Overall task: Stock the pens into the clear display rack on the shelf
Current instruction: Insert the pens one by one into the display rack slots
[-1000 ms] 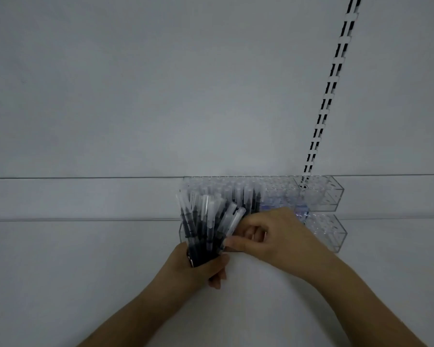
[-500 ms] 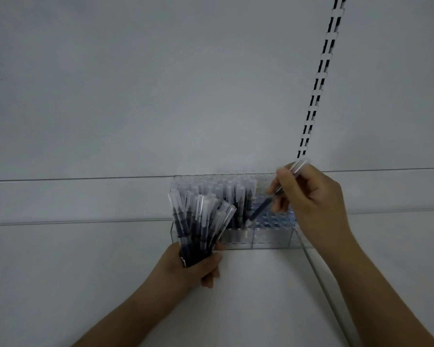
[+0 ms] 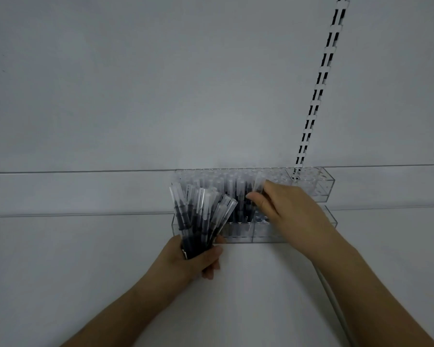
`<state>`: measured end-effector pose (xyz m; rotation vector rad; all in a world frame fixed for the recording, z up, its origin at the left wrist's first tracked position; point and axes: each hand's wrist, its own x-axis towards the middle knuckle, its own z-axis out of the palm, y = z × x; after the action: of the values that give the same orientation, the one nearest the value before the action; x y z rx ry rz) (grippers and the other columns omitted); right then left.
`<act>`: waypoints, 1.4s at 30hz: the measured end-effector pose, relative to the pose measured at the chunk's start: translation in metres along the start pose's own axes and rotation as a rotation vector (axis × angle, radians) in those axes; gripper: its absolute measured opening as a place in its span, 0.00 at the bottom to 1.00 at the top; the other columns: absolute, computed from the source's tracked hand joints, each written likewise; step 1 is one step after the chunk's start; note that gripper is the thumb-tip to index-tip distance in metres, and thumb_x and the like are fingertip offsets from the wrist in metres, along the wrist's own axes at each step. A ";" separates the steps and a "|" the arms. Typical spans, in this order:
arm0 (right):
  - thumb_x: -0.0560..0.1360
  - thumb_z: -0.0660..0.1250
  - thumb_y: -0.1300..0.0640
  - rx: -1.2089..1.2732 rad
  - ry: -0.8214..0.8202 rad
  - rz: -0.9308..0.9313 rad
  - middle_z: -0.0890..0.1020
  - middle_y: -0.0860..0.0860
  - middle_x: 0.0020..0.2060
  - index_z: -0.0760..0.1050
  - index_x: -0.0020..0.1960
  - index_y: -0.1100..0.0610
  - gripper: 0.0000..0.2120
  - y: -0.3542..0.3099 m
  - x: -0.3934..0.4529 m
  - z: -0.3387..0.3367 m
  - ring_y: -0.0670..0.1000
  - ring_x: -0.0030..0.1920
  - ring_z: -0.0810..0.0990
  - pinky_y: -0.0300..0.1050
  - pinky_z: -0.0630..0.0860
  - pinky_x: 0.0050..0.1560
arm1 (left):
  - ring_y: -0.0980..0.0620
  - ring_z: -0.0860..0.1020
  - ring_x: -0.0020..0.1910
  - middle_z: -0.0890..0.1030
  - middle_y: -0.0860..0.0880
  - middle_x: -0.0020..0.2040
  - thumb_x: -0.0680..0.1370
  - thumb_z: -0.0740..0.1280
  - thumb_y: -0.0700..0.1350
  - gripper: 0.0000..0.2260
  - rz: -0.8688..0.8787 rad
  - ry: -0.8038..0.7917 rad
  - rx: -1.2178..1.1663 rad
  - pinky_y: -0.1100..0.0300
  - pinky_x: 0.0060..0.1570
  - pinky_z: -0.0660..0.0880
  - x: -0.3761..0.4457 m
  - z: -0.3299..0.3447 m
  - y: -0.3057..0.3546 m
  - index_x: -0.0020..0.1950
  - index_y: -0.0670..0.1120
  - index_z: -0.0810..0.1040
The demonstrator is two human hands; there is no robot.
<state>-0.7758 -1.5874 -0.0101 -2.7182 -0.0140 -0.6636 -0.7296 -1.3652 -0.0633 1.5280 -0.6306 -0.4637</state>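
A clear display rack with rows of round holes stands on the white shelf against the back wall. Several dark pens with clear caps stand upright in its left and middle holes. My left hand grips a fanned bunch of the same pens in front of the rack's left end. My right hand rests over the rack's middle, thumb and fingers pinched on the clear cap of one pen that stands in a hole. The rack's right-hand holes look empty.
A slotted metal upright runs up the white back wall above the rack's right end. The white shelf spreads to both sides. A pale edge or cord runs down under my right forearm.
My right hand took one pen from the bunch, lifted it over the rack, and has now brought it down upright into a hole. The left hand kept holding the bunch.
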 end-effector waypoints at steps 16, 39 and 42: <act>0.72 0.36 0.25 -0.338 0.053 0.076 0.77 0.48 0.27 0.72 0.33 0.54 0.39 -0.002 -0.002 -0.015 0.47 0.31 0.77 0.42 0.72 0.34 | 0.48 0.76 0.31 0.80 0.46 0.32 0.72 0.70 0.46 0.03 0.000 -0.001 0.000 0.59 0.35 0.74 0.000 -0.001 -0.001 0.44 0.49 0.83; 0.83 0.59 0.51 0.589 0.533 0.257 0.83 0.50 0.34 0.71 0.44 0.59 0.13 0.006 -0.004 -0.031 0.47 0.29 0.82 0.39 0.78 0.32 | 0.46 0.75 0.30 0.78 0.43 0.31 0.74 0.69 0.41 0.04 0.013 0.013 -0.067 0.60 0.33 0.73 -0.003 0.003 0.003 0.45 0.46 0.83; 0.82 0.60 0.52 0.462 0.382 0.201 0.83 0.48 0.36 0.73 0.46 0.55 0.09 0.006 -0.004 -0.024 0.44 0.33 0.83 0.49 0.82 0.39 | 0.46 0.74 0.30 0.78 0.43 0.31 0.72 0.69 0.42 0.04 0.010 0.015 -0.082 0.61 0.32 0.73 -0.003 0.004 0.004 0.45 0.46 0.83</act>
<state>-0.7891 -1.6002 0.0063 -2.0893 0.1736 -0.9700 -0.7346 -1.3661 -0.0598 1.4492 -0.6005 -0.4644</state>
